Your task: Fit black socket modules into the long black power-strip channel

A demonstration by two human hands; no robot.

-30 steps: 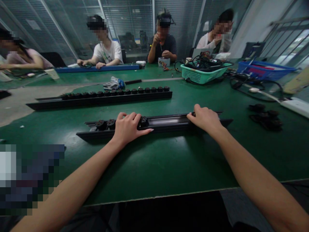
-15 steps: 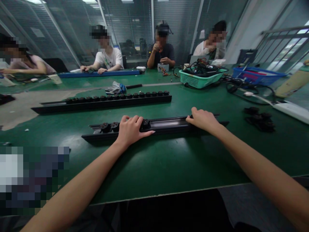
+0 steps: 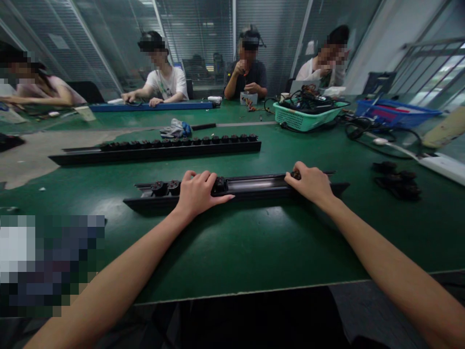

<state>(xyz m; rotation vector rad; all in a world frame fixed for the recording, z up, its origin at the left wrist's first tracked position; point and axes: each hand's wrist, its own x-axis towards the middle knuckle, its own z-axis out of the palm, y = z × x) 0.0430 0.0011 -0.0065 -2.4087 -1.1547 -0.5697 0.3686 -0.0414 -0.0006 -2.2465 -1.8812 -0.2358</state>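
Observation:
A long black metal channel (image 3: 256, 184) lies across the green table in front of me. Black round socket modules (image 3: 159, 188) sit in its left half, and the stretch between my hands shows a bare shiny inside. My left hand (image 3: 198, 194) lies over the channel, fingers curled across the far edge and thumb along the near side, hiding some of the modules. Toward the channel's right end, my right hand (image 3: 308, 183) grips a small black socket module (image 3: 296, 174) between thumb and fingers at the channel; the fingers partly hide it.
Behind lies a second black channel (image 3: 156, 154) with a row of modules. Loose black modules (image 3: 395, 180) lie at right. Gloves (image 3: 176, 129), a green basket (image 3: 301, 118) of cables, a blue basket (image 3: 395, 116) and a white power strip (image 3: 446, 167) stand farther off. Several people sit opposite.
My right hand has turned a little, so the module in its fingers shows more. My left hand stays on the channel. The whole view has shifted slightly.

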